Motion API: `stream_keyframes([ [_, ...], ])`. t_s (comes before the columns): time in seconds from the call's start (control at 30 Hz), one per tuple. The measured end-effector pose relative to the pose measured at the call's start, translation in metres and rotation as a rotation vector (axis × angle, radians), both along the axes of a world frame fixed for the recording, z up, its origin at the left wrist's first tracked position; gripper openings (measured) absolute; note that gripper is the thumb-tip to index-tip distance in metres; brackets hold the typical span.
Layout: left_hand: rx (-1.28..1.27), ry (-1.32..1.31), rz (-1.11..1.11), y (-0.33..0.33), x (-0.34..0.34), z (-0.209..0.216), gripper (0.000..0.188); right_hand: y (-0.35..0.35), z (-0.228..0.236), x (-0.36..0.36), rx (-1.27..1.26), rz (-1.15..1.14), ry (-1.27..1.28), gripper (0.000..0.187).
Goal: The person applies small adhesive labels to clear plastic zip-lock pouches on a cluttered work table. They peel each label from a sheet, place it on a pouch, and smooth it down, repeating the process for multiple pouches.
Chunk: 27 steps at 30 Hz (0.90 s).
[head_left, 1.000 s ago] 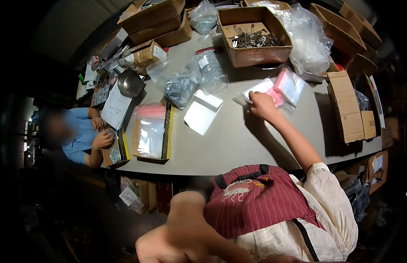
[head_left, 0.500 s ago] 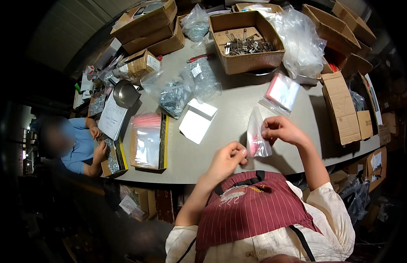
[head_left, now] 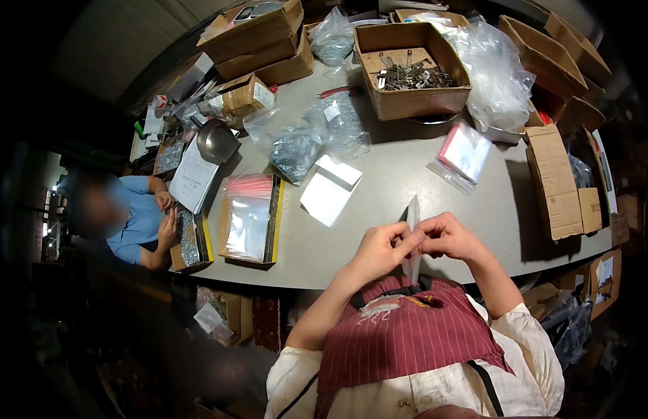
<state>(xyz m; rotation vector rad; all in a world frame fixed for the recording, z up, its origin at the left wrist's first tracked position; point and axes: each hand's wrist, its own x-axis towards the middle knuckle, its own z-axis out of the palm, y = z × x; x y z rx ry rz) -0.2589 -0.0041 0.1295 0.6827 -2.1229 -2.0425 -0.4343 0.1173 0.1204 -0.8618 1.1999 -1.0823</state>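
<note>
A clear plastic zip bag stands nearly edge-on between my two hands, close in front of my apron. My left hand pinches it from the left, thumb pressed toward the other hand's fingers. From the right, my right hand grips the same bag with thumb and fingertips. The hands meet at the bag, and its contents cannot be made out from this angle. Beyond them lies a stack of clear bags with red edges. A folded white paper rests to the left.
An open carton of metal parts stands at the back. Bags of small parts lie left of it. A box of clear bags, a metal scoop and a co-worker's hands are further left. Cardboard boxes stand at right.
My left hand has moved right and taken hold of the bag. The bag has turned from facing me to edge-on. The view has shifted a little.
</note>
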Motion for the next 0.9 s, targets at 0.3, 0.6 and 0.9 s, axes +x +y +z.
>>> stream_keyframes([
  [0.3, 0.269, 0.142, 0.015, 0.0, 0.007, -0.024, 0.032, -0.007, -0.01, 0.005, 0.038, 0.016, -0.324, 0.017],
  [0.6, 0.461, 0.264, 0.295, 0.012, 0.007, -0.051, 0.025, -0.015, -0.036, 0.02, 0.02, -0.204, -0.493, 0.017],
  [0.9, 0.228, 0.04, 0.229, 0.011, 0.012, -0.018, 0.021, -0.004, -0.012, 0.013, -0.17, -0.149, 0.265, 0.02],
])
